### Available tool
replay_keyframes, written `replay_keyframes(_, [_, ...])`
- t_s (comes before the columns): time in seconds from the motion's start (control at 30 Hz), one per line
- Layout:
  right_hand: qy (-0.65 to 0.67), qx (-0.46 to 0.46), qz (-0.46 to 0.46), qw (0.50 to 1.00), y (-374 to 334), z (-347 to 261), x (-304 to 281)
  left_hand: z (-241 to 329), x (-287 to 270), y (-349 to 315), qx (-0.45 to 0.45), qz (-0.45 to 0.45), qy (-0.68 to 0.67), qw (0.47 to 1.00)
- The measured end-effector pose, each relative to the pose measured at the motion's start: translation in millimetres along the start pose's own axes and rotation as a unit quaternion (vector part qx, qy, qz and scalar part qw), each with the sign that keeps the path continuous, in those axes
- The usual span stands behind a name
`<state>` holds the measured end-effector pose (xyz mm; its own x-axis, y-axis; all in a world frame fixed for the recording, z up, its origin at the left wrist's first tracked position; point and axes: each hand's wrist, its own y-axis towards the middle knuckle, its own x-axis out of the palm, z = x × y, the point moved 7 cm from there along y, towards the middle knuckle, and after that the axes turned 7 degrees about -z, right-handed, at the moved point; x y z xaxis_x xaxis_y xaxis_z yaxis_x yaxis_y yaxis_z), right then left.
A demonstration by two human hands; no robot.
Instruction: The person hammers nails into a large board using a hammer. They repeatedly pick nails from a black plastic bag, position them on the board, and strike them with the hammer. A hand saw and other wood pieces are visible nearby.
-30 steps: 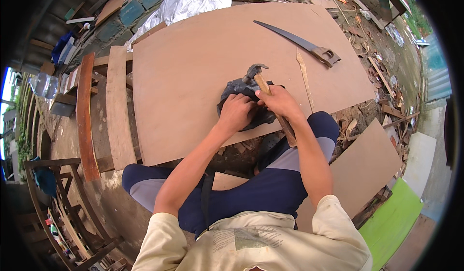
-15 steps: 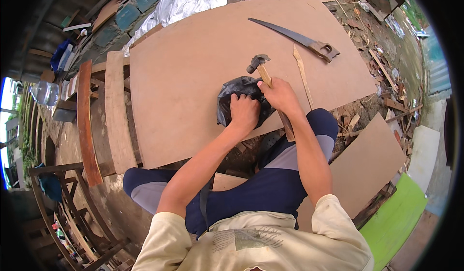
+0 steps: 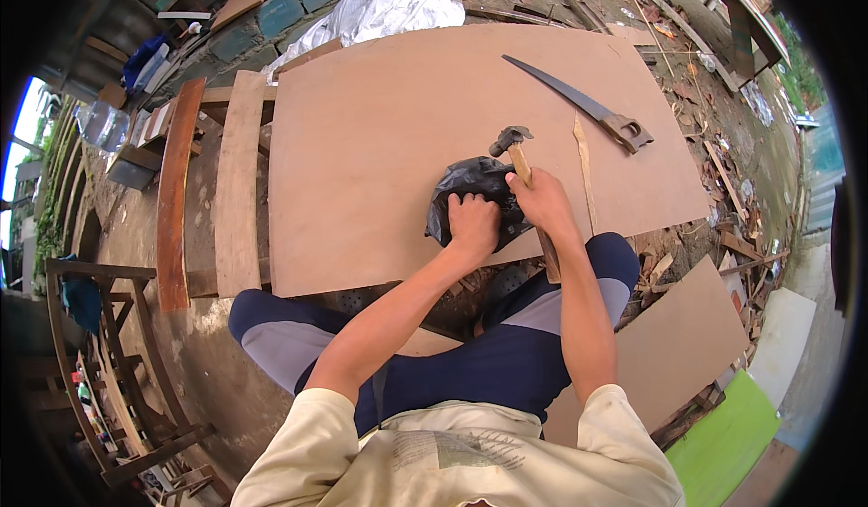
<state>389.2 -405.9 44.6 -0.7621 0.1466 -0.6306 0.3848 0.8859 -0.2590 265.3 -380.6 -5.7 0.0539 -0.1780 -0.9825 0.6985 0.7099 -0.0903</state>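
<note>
A black plastic bag (image 3: 472, 180) sits crumpled at the near edge of a brown board (image 3: 362, 163). My left hand (image 3: 475, 227) has its fingers curled over the near side of the bag; the fingertips are partly hidden in its folds. Wrapped round the wooden handle of a claw hammer (image 3: 517, 151) is my right hand (image 3: 545, 201), against the bag's right side. The hammer's metal head points away from me, above the bag, and its handle end comes out below my wrist. To the right lie a thin wood strip (image 3: 584, 168) and a handsaw (image 3: 592, 109).
Two planks (image 3: 237, 190) stand left of the board across a wooden frame. A silver sheet (image 3: 384, 9) is heaped behind it. Wood scraps litter the ground at right, near another brown board (image 3: 683, 322) and a green panel (image 3: 728, 439). An old wooden frame (image 3: 117, 362) stands at lower left.
The whole view has shifted, so the board, saw and bag appear lower and farther right. Both hands keep their holds on the bag and the hammer.
</note>
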Motion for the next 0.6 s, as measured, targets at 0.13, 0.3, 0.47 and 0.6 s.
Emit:
replay_keyframes(0.13, [-0.008,-0.024,0.006,1.000,-1,-1,2,-5,3,5,-0.002,-0.009,-0.047,0.999])
replay_keyframes(0.3, [-0.035,-0.029,0.010,0.999,5,11,7,-18,3,5,-0.011,0.050,-0.166,0.985])
replay_keyframes(0.47, [-0.058,-0.011,0.011,0.998,8,17,4,-19,-4,16,-0.059,-0.069,-0.223,0.970])
replay_keyframes(0.6, [-0.022,-0.012,0.000,1.000,8,9,5,-31,-10,17,-0.073,-0.098,-0.253,0.960])
